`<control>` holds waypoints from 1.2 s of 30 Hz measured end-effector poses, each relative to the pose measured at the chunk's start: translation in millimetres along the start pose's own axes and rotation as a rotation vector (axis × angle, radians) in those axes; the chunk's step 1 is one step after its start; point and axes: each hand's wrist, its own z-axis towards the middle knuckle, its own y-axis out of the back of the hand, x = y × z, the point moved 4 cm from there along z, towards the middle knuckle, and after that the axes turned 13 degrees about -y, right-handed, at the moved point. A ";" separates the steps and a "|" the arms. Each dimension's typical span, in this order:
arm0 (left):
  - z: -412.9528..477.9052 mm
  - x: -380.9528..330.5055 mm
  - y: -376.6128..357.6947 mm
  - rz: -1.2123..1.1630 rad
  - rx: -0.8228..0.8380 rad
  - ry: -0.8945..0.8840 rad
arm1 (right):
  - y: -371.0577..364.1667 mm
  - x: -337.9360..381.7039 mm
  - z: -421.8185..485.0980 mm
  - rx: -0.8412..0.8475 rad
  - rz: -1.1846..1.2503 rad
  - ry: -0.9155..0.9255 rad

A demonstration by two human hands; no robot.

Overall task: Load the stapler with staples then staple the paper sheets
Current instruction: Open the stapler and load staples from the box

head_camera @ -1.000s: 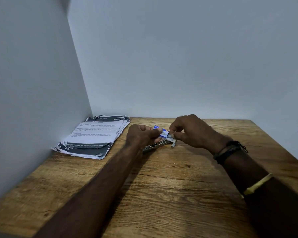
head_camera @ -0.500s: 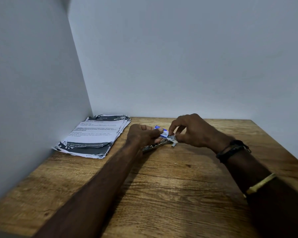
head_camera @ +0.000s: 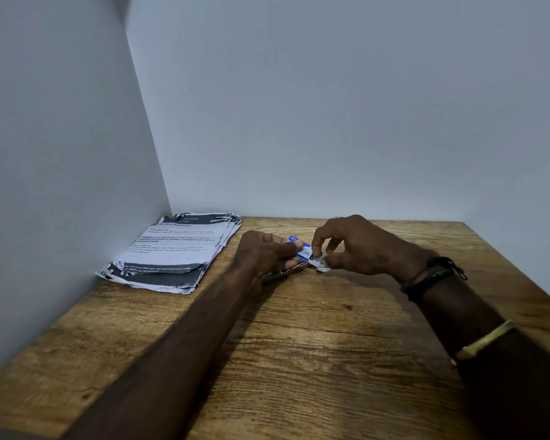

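The left hand (head_camera: 261, 252) sits toward the far edge of the wooden surface (head_camera: 315, 360), about midway along it. Its grip is curled round a small blue-and-white staple box (head_camera: 299, 247), with the thumb lying along the top. Just beneath that hand a slim metallic stapler (head_camera: 283, 274) lies on the surface, its near end poking out from under the fingers (most of it is hidden, so I cannot tell whether it is open for loading).

The right hand (head_camera: 362, 246) meets the box from the other side. Its grip is nearly closed, forefinger and thumb pinching a small pale piece (head_camera: 323, 265) at the box's right end. Whether that is a strip of staples or the box flap is too small to tell. The other fingers are bent and lifted above the surface.

The paper sheets (head_camera: 175, 249) lie in a ragged stack at the far left corner of the surface, against the left wall and well apart from the hands. The top sheet is printed, with dark bands.

A dark cord bracelet (head_camera: 432, 276) circles the right wrist, and a gold-coloured bangle (head_camera: 486, 339) sits further up that forearm.
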 end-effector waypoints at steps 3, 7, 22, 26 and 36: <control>-0.2 -0.1 0.3 -0.004 0.003 0.000 | 2.9 -1.4 -0.4 -0.047 0.023 0.002; -0.6 -1.5 0.0 -0.032 0.003 0.006 | 4.8 -1.2 -1.3 -0.066 0.037 0.003; -1.3 -2.9 0.2 -0.025 0.006 0.024 | 4.5 -1.0 -2.1 -0.025 0.006 -0.005; -2.0 -3.7 0.5 -0.030 0.012 0.033 | 3.3 -1.3 -1.2 -0.021 0.001 0.001; -4.3 -6.3 0.7 -0.018 0.000 0.023 | 8.2 -3.4 -1.6 -0.069 0.077 0.036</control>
